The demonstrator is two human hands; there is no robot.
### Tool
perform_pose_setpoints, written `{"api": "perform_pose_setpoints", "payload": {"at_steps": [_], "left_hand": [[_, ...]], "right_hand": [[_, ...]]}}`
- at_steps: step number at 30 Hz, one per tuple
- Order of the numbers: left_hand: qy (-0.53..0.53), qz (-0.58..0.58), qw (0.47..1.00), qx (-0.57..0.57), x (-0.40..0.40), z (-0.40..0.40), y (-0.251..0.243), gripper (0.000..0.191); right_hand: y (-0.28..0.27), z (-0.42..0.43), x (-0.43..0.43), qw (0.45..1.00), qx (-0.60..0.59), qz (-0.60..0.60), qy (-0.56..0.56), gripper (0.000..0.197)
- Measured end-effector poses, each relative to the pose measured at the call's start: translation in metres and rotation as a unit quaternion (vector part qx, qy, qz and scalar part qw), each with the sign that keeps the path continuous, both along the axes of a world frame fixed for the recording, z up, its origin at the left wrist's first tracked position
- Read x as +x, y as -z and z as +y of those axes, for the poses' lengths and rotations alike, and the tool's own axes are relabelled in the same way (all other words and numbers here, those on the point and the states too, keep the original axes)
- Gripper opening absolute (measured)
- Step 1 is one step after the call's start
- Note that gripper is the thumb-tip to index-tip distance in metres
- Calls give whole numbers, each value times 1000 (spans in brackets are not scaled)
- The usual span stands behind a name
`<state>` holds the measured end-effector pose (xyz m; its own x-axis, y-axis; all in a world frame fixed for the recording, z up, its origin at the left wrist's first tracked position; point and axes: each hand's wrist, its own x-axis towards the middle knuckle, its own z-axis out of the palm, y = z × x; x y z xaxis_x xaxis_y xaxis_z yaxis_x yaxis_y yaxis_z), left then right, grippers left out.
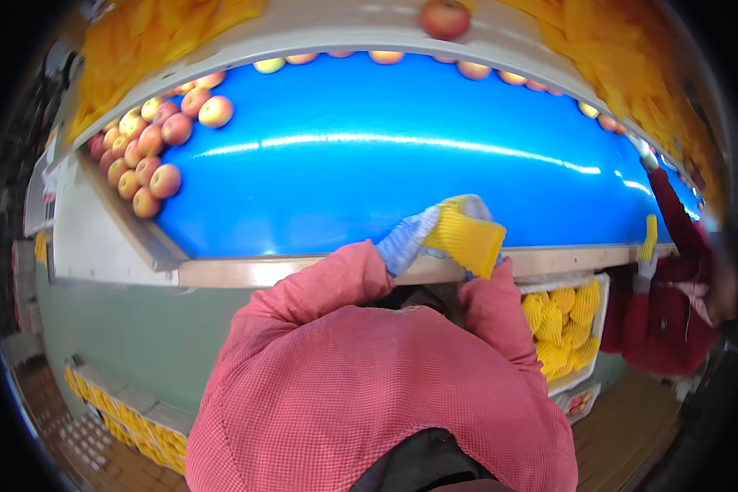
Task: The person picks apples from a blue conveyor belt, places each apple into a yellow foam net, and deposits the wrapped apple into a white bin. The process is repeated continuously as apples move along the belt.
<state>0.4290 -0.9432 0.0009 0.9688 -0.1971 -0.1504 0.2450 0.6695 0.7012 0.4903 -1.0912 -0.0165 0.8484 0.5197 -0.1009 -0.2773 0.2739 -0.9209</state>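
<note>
A yellow foam fruit net (470,240) is held over the wooden front rail of a blue sorting belt (369,184). My left hand (409,238), in a blue and whitish glove, grips the net from the left side. My right hand (478,208), gloved too, is on the net's far side and mostly covered by it; its fingertips show above. Whether an apple is inside the net cannot be seen. The loose end of the net hangs toward my chest. Red-yellow apples (165,180) are gathered at the belt's left end, away from both hands.
More apples (386,57) line the belt's far edge, below a shelf with yellow nets (615,67) and one apple (444,19). To my right stands a crate (604,307) of netted fruit. Beyond it, a co-worker in dark red (664,326) holds a yellow net (650,237).
</note>
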Motion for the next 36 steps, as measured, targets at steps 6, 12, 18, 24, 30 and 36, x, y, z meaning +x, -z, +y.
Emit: {"api": "perform_pose_setpoints", "payload": {"at_steps": [6,12,18,24,30,36], "left_hand": [[-77,28,968,237,9,33,4,54],[48,13,967,-252,4,18,-9,79],[-16,-127,987,95,6,41,-4,48],[-19,76,955,-287,11,69,-4,52],[-139,106,953,-247,21,102,-4,50],[-180,128,949,-226,41,125,2,51]], "right_hand": [[-29,24,7,993,-96,-17,70,25],[-25,42,17,974,-11,195,118,18],[13,58,20,985,70,126,-93,18],[19,97,64,974,-101,91,-183,24],[24,148,237,922,-330,-82,183,62],[38,174,286,768,-625,-132,54,68]]}}
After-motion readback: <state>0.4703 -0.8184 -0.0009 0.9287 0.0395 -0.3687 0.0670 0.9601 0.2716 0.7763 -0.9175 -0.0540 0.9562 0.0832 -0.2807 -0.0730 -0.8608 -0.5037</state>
